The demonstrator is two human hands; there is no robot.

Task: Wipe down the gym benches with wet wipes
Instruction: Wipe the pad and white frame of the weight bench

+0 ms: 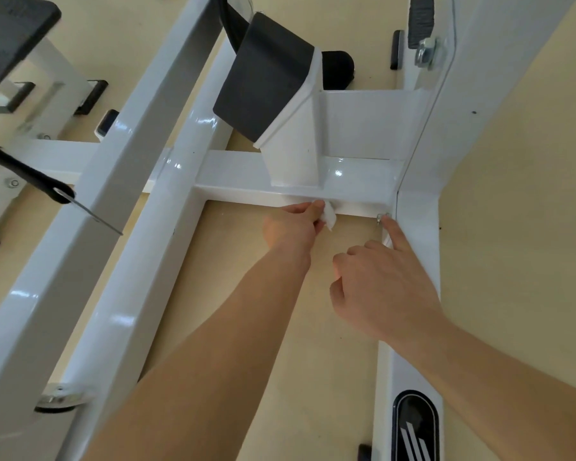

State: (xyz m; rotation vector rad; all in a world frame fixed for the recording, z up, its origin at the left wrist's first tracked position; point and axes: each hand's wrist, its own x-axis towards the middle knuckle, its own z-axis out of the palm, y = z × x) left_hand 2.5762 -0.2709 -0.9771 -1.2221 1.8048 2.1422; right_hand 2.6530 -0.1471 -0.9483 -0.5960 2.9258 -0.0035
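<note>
Head: outstretched left hand (291, 224) (wipe (330, 218) between fingertips (317, 205))

Cross bar (233, 174): runs left to right in the middle, over the floor (313, 327).
Long bar (140, 247): on the left, running near to far, joined to the cross bar's left end.
Post (416, 234): on the right, at the cross bar's right end.
Pad (263, 84): far side, above the cross bar.
Wet wipe (330, 218): on the cross bar's near side, in the left hand (293, 227).
Bolt (379, 218): right of the wet wipe, in the corner by the post.
Right hand (379, 287): near and right of the left hand, one finger by the bolt.
Seat (10, 38): far left corner.
</note>
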